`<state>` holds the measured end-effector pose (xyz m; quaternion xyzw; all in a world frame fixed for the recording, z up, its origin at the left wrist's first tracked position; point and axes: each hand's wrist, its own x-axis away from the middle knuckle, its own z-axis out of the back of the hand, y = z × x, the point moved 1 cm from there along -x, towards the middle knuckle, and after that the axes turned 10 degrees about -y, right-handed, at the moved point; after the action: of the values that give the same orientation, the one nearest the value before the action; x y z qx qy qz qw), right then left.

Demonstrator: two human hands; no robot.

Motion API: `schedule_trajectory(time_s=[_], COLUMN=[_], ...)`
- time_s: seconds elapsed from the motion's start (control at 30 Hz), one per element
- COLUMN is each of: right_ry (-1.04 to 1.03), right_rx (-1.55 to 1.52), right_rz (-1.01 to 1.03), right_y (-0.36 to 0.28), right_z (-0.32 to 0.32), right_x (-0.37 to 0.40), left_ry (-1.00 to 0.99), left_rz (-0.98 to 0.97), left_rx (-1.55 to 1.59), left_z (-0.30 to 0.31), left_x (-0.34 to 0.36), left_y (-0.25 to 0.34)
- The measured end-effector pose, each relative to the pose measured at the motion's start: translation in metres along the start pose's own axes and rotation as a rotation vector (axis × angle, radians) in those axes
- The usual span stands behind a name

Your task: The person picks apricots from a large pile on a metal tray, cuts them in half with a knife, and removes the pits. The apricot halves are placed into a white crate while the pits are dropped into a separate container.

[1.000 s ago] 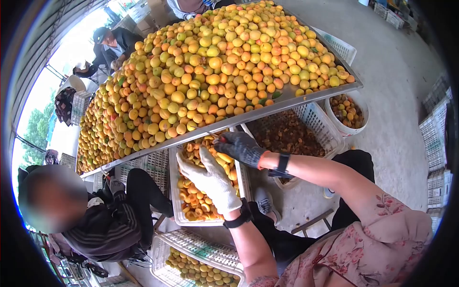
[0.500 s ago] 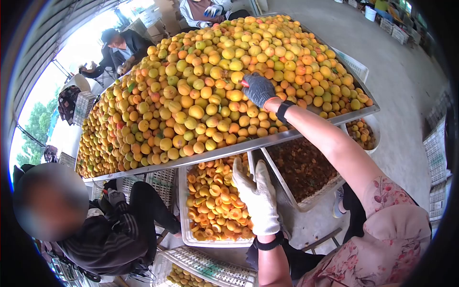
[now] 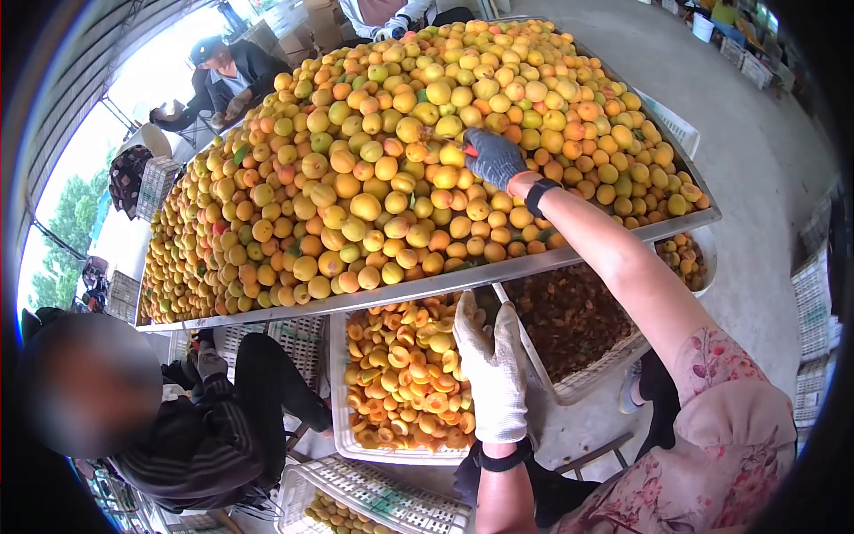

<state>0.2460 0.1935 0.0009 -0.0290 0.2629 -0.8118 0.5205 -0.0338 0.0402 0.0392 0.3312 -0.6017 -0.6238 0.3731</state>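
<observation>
My right hand [image 3: 495,160], in a grey glove, is closed around a small red object [image 3: 470,149] and touches the upper face of a large heap of yellow-orange apricots [image 3: 365,207]. Only the red end of that object shows. Lower down, my left hand [image 3: 491,369] in a white glove hangs over the right edge of a crate of halved apricots [image 3: 340,378]. Its thumb and fingers are apart, with nothing visible between them. The heap lies on a metal-edged table [image 3: 391,292].
Right of my left hand stands a crate of dark brown pieces [image 3: 569,316]. A co-worker in black [image 3: 191,436] sits at the left; two more sit across the table. Another crate [image 3: 382,494] is at the bottom, and a white tub [image 3: 703,258] at the right.
The view has shifted slightly. My left hand has moved a little to the right, and its thumb and fingers remain apart. My right hand is still at the heap with the red object.
</observation>
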Motion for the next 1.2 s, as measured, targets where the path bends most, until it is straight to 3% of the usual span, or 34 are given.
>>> schedule_trajectory(time_s=[0.1, 0.2, 0.3, 0.4, 0.5, 0.53, 0.57, 0.63, 0.67, 0.7, 0.77, 0.8, 1.07, 1.2], right_ry=[0.113, 0.126, -0.089, -0.130, -0.008, 0.072, 0.151, 0.172, 0.146, 0.010, 0.017, 0.002, 0.069, 0.067], right_rx=[-0.003, 0.039, -0.056, -0.130, -0.106, -0.080, -0.063, 0.167, -0.231, 0.013, -0.085, -0.100, 0.061, -0.007], right_rz=[0.067, -0.016, -0.139, -0.246, -0.301, -0.274, -0.230, 0.138, 0.006, -0.189, -0.315, -0.403, -0.526, -0.393], right_y=[-0.009, -0.026, -0.040, -0.052, -0.061, -0.056, -0.050, 0.012, 0.025, -0.016, -0.007, -0.046, -0.062, -0.036], right_z=[-0.002, 0.000, 0.014, 0.012, 0.000, -0.007, -0.014, -0.070, -0.080, -0.045, -0.046, -0.017, -0.032, -0.038], right_x=[0.009, 0.004, -0.001, -0.002, 0.001, -0.001, -0.002, -0.040, -0.046, -0.036, -0.047, -0.022, -0.020, -0.020], left_ry=[-0.041, -0.079, -0.074, -0.064, -0.104, -0.124, -0.080, -0.090, -0.005, 0.014, 0.037, 0.027, 0.023, 0.127], left_rz=[-0.009, -0.028, -0.044, -0.072, 0.052, 0.118, 0.042, -0.149, -0.188, -0.229, -0.160, -0.154, -0.082, -0.270], left_rx=[0.095, 0.114, 0.100, 0.063, 0.169, 0.238, 0.196, -0.004, -0.333, -0.231, -0.205, -0.209, -0.183, -0.251], left_z=[-0.008, -0.013, -0.014, -0.016, -0.018, -0.019, -0.022, -0.018, -0.007, -0.014, -0.016, -0.014, -0.010, -0.008], left_x=[0.003, 0.007, 0.007, 0.008, 0.010, 0.009, 0.009, 0.010, 0.013, 0.005, 0.001, 0.000, -0.004, 0.004], left_y=[-0.006, -0.008, -0.016, -0.012, 0.004, 0.006, -0.011, -0.008, 0.011, -0.019, -0.022, -0.023, -0.020, -0.020])
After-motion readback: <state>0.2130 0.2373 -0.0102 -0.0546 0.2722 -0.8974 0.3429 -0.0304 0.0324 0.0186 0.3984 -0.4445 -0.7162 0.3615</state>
